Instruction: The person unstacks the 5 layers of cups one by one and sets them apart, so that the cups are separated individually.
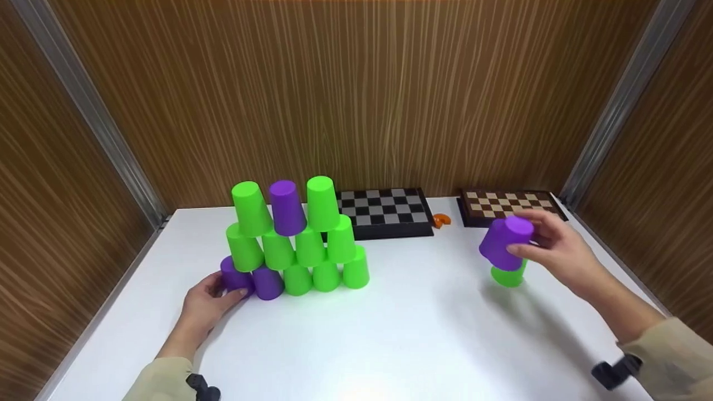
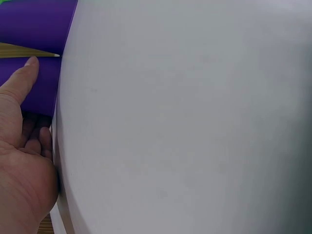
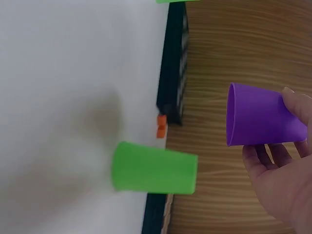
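Upside-down plastic cups stand stacked in three rows at the left. The bottom row has purple cups at its left end and green cups [image 1: 356, 267] to the right. All green is the middle row; on top a purple cup [image 1: 288, 208] stands between two green ones. My left hand [image 1: 206, 306] holds the leftmost bottom purple cup [image 2: 41, 92], thumb on its front and fingers around its far side. Raised at the right, my right hand [image 1: 557, 253] grips another purple cup [image 3: 261, 116], mouth down, above a green cup [image 3: 155, 168] standing on the table.
Behind the stack lies a black-and-grey checkered board [image 1: 384, 209] in a dark frame. A brown-and-cream checkered board [image 1: 490, 203] is at the back right, and a small orange object [image 1: 441, 220] sits between the boards. Wood-patterned panels [image 1: 390, 100] surround the white table [image 1: 356, 345].
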A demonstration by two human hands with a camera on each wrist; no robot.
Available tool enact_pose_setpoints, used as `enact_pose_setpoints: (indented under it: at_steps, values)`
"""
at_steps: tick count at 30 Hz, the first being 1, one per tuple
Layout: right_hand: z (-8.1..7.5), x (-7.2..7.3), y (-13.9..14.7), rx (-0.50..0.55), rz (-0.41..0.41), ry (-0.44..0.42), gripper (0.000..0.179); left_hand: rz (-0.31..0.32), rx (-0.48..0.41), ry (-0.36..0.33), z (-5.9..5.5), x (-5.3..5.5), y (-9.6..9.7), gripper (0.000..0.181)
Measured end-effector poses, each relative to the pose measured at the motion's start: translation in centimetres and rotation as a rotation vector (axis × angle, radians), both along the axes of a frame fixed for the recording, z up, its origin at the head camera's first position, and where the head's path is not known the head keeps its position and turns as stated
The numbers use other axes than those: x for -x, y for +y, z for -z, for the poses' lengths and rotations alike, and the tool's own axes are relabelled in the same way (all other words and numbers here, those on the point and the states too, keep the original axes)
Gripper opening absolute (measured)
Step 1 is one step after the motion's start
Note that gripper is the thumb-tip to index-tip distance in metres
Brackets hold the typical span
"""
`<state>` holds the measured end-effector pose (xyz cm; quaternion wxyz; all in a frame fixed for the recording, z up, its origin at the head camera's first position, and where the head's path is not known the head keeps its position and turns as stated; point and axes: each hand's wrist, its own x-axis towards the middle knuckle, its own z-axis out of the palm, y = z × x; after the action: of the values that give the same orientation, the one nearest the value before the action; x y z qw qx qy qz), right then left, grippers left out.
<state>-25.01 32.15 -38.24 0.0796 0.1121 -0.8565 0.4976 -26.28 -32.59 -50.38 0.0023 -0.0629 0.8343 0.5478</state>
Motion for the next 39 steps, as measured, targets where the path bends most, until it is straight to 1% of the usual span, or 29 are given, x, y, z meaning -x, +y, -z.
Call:
enact_pose_setpoints:
  at_steps: [4, 11, 15, 18, 24, 27, 32, 39]
  values:
    - [1.8, -0.7, 1.7, 0.011, 0.02, 0.001, 0.065, 0.001, -0.007, 0.009, 0.0, 0.1, 0.1, 0.088]
    - [4.1, -1.7, 3.9, -0.021, 0.058, -0.095, 0.067, -0.005, -0.008, 0.02, 0.3, 0.0, 0.0, 0.086]
    - [5.1, -2.0, 4.5, -0.02, 0.061, -0.113, 0.067, -0.003, -0.001, 0.017, 0.3, -0.1, 0.0, 0.087]
    - [5.6, -2.2, 4.7, -0.007, 0.053, -0.119, 0.067, -0.001, 0.004, 0.014, 0.2, -0.1, 0.0, 0.087]
    - [6.5, -2.3, 5.0, -0.02, 0.056, -0.148, 0.068, 0.001, 0.003, 0.015, 0.1, -0.2, 0.0, 0.087]
    - [6.9, -2.3, 5.1, -0.013, 0.053, -0.147, 0.067, -0.001, 0.004, 0.015, 0.2, -0.2, -0.1, 0.087]
    - [7.3, -2.4, 5.1, -0.004, 0.045, -0.141, 0.066, -0.004, 0.008, 0.019, 0.1, -0.2, -0.1, 0.086]
    - [7.7, -2.1, 5.2, -0.027, 0.051, -0.183, 0.069, -0.01, 0.016, 0.027, 0.0, -0.2, 0.0, 0.085]
